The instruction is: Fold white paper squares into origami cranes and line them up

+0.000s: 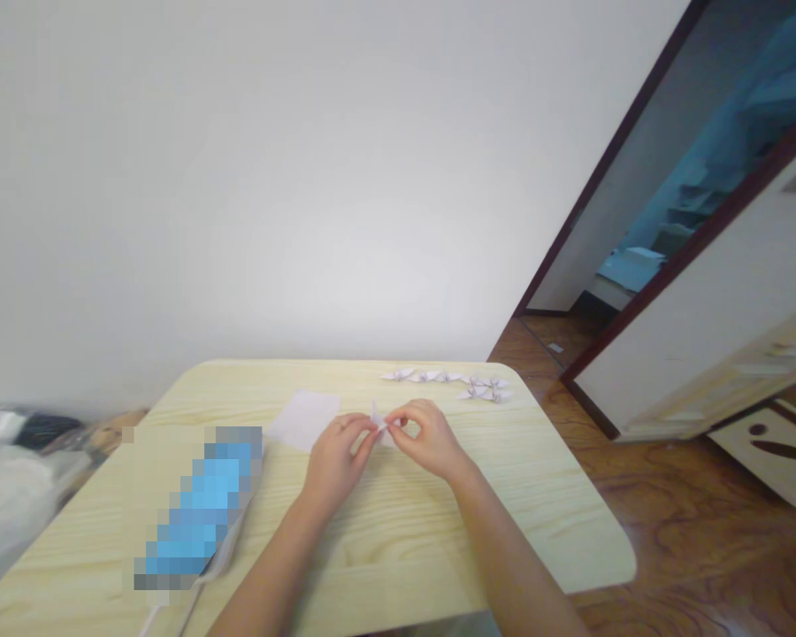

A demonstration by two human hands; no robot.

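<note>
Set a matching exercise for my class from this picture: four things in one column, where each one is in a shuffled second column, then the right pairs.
1. Paper cranes
2. Flat paper sheet
3. Small folded paper
4. Door

A. Pinched between left hand and right hand
B. Standing open beyond the table
C. In a group along the table's far edge
D. Lying on the table, left of the hands

Pairs: 1-C, 2-D, 3-A, 4-B

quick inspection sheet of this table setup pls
surface: light wood table with rounded corners
job's things: small folded paper; flat white paper sheet beside it; row of folded paper cranes near the far edge
clutter: blurred blue object, too pixelated to identify
hands: left hand and right hand both pinch the small folded paper
cables: thin pale cord at the near table edge
surroundings: white wall, open door, wooden floor
</note>
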